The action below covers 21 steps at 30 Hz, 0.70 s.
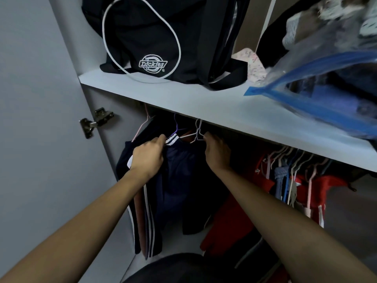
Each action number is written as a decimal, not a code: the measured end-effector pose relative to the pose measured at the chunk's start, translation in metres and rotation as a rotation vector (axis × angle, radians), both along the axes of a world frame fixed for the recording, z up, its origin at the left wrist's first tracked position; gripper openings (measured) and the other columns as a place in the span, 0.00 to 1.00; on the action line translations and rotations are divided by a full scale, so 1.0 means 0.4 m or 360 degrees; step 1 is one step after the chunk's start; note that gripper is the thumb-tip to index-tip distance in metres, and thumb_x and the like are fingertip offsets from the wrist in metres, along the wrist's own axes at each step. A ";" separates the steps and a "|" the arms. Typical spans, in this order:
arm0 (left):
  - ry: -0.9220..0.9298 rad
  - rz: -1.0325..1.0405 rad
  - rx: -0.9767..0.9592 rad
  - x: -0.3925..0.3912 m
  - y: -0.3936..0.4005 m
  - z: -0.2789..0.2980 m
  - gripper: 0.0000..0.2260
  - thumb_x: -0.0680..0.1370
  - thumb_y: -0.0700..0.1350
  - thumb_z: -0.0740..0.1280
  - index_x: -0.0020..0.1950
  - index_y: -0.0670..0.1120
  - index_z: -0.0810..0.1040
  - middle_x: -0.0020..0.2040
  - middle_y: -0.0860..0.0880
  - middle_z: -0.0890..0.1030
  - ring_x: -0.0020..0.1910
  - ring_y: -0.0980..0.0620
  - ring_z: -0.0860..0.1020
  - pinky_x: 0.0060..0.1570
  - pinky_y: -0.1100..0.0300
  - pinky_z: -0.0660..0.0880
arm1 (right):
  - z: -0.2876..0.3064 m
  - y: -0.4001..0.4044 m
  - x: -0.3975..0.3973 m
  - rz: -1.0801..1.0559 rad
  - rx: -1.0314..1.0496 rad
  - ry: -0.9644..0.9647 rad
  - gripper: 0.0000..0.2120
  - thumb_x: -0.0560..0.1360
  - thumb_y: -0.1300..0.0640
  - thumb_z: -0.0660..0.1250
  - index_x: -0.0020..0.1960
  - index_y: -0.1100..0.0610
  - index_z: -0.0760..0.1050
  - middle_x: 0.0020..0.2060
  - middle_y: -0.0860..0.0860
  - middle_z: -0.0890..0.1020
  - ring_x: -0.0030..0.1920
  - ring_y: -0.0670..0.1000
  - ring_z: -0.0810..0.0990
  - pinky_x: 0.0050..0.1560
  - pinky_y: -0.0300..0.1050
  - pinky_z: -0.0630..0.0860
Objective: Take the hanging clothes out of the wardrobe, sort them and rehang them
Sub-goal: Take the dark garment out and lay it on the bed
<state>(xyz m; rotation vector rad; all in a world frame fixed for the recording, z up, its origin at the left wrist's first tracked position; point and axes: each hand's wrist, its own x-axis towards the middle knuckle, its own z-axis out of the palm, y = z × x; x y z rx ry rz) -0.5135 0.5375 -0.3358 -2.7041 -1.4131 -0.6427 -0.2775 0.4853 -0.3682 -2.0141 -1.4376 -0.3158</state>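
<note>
A navy garment [179, 170] with a white-striped collar hangs on a hanger under the wardrobe shelf, among other dark clothes. My left hand [148, 156] grips the navy garment's left shoulder just beside the collar. My right hand [216, 152] is raised at the white wire hanger [196, 134], fingers curled at its right side; the rail above is hidden by the shelf. Further right hang red garments [230, 217] and several more hangers [289, 166] with red, blue and grey clothes.
The grey shelf [204, 107] juts out just above my hands, carrying a black Dickies bag [151, 37] and a clear blue-edged storage bag [326, 78]. The open door [40, 119] with its hinge [95, 122] stands at left.
</note>
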 end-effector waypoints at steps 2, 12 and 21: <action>-0.0012 -0.0009 -0.0019 -0.012 0.000 0.016 0.09 0.80 0.38 0.62 0.61 0.45 0.72 0.53 0.45 0.82 0.45 0.36 0.81 0.34 0.51 0.64 | 0.018 -0.007 -0.015 0.0002 0.0011 -0.0013 0.04 0.81 0.60 0.63 0.51 0.54 0.76 0.50 0.54 0.83 0.51 0.63 0.82 0.42 0.53 0.76; -0.0295 -0.0126 -0.0109 -0.210 -0.109 -0.029 0.07 0.84 0.50 0.66 0.56 0.49 0.71 0.42 0.49 0.81 0.38 0.40 0.81 0.31 0.56 0.64 | 0.012 -0.143 -0.197 0.0099 0.0014 -0.0145 0.07 0.85 0.54 0.63 0.49 0.51 0.77 0.45 0.49 0.80 0.47 0.57 0.77 0.37 0.49 0.69; -0.0438 0.0217 -0.0087 -0.444 -0.246 -0.046 0.13 0.84 0.56 0.58 0.56 0.51 0.78 0.41 0.49 0.83 0.39 0.38 0.81 0.34 0.55 0.69 | 0.019 -0.191 -0.307 0.0558 0.0103 0.0059 0.13 0.81 0.48 0.69 0.61 0.55 0.80 0.60 0.53 0.77 0.61 0.58 0.75 0.61 0.56 0.70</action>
